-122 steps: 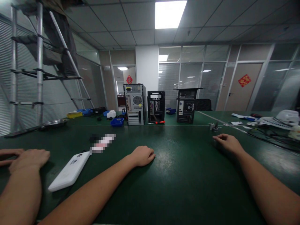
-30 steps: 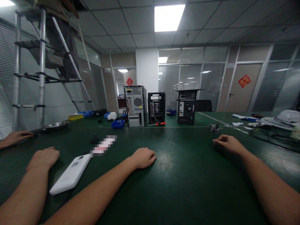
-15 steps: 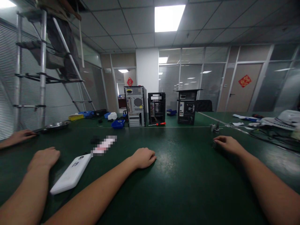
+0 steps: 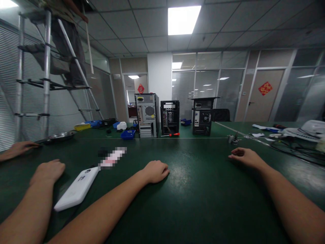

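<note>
My left hand (image 4: 156,171) rests on the dark green table, back up, fingers curled under. Nothing shows in it, though the palm is hidden. To the right, my right hand (image 4: 245,156) is just over the tabletop, thumb and fingertips brought together in a pinch. A tiny pale thing shows at the fingertips, too small to name. Just beyond this hand stand a small metal cylinder (image 4: 230,139) and a pointed metal part (image 4: 236,138). A white phone-shaped device (image 4: 77,189) with a cable lies left of my left forearm.
Another person's hands (image 4: 48,171) rest at the left. Across the table stand computer cases (image 4: 146,115), a red-handled screwdriver (image 4: 174,134) and a blue tray (image 4: 127,135). Cables (image 4: 291,149) and a white hat (image 4: 311,128) lie right. A person stands on a ladder (image 4: 47,74).
My right hand has shifted slightly left, its fingers now forming a rounder pinch with the pale thing at the tips. My left hand stays still.
</note>
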A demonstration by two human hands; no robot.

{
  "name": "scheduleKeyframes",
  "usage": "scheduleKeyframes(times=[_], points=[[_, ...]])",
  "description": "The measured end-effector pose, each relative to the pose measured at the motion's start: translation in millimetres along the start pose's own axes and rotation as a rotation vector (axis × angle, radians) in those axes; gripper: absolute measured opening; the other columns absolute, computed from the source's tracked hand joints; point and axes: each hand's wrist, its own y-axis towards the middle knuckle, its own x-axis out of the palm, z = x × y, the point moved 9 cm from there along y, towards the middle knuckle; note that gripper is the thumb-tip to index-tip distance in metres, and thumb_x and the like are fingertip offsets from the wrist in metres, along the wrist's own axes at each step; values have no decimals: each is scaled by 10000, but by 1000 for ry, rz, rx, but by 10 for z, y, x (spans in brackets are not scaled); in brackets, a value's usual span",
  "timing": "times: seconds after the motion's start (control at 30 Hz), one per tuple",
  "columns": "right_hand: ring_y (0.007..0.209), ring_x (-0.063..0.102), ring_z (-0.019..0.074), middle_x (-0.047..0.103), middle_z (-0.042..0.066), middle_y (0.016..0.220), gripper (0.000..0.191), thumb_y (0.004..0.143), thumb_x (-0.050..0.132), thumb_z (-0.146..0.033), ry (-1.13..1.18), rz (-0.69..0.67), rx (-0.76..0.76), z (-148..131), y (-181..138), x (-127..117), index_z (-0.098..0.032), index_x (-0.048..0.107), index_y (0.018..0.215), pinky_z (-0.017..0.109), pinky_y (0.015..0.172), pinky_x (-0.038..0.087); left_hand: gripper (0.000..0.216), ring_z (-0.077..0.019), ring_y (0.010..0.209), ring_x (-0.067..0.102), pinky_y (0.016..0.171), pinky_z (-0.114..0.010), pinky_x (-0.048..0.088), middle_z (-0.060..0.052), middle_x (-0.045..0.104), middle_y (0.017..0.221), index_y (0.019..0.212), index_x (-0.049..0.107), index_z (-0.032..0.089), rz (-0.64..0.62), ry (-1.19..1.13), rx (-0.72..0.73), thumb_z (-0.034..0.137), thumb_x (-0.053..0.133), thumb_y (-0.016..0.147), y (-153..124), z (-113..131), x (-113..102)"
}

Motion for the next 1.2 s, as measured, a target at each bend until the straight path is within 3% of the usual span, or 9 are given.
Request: scheduleKeyframes(times=[0.23,0.4,0.5,0.63,0.8,0.9,1.03,1.2], points=[[1153,640,310,680,147,1256,608,658,718,-410,97,-64,-55,69,52,145,-180,652,1218,451,1008,488,400,-230,751,668,703,-334,508,-87,703,833,862,676,203,6,-24,10,473,405,981,2,-4,0],[1145,639,306,690,138,1225,548,747,636,-358,-3,-14,-87,-138,11,225,-198,622,1270,449,996,496,381,-242,808,677,747,-345,514,-85,710,856,880,676,212,-6,3,-12,467,409,976,3,-22,25],[1135,631,287,665,133,1234,498,819,578,-356,-76,27,-222,-554,-71,280,-204,619,1292,426,1005,484,383,-249,818,678,750,-353,516,-88,711,862,884,677,211,-2,21,-17,464,405,977,0,-21,23],[1006,650,226,623,115,1165,506,933,465,-374,-92,-18,-436,-1367,-304,472,-220,536,1410,382,928,518,384,-246,795,674,725,-347,509,-90,708,864,894,673,209,-1,12,-18,464,400,982,0,-22,24],[1044,627,204,589,79,1227,456,947,516,-363,-119,-126,-773,-2512,-879,832,-299,561,1397,364,933,507,406,-242,830,669,704,-314,481,-69,704,905,1037,633,234,56,-66,-45,563,403,980,-6,5,-48],[1042,618,206,625,66,1188,403,948,537,-310,-190,-146,-969,-3014,-1283,1038,-322,607,1344,358,898,501,407,-218,819,663,705,-291,462,-35,702,894,1160,583,258,92,-151,19,573,388,994,-22,137,-117],[980,613,202,649,75,1142,393,924,581,-263,-262,-98,-1121,-3319,-1617,1173,-297,612,1314,341,822,498,326,-187,857,661,732,-260,450,-33,703,952,1100,603,229,76,-216,122,458,382,1029,-39,304,-126],[965,619,206,662,86,1126,387,932,569,-273,-285,-55,-1146,-3341,-1653,1177,-253,573,1319,343,816,505,275,-181,903,662,779,-256,452,-26,708,998,1108,618,231,94,-278,156,359,386,1033,-34,331,-115]])
